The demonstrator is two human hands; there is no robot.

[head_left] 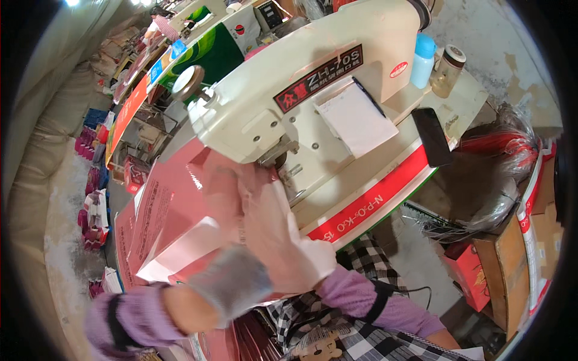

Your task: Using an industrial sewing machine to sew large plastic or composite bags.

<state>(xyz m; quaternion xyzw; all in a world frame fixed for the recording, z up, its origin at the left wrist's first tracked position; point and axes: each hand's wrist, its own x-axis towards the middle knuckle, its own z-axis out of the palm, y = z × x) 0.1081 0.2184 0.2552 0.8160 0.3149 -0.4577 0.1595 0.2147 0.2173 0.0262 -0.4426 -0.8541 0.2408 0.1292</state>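
A large pinkish-red printed sack (156, 210) lies against the head of a cream industrial sewing machine (253, 129), its upper edge close under the needle area. My left hand (238, 283), in a grey glove, is over the near part of the sack; motion smears its fingers. In a white glove, my right hand (314, 260) grips the sack's near right edge, beside the machine bed. The part of the sack between my hands and the machine is blurred. More folded red sacks (244, 337) lie by my lap.
On the machine stand a white pad (355, 117) with a pen, a black phone (431, 137), a blue bottle (423, 63) and a jar (448, 72). At right are a plastic-wrapped bundle (494, 174) and cardboard boxes (503, 274). Stacked bundles (93, 216) line the left floor.
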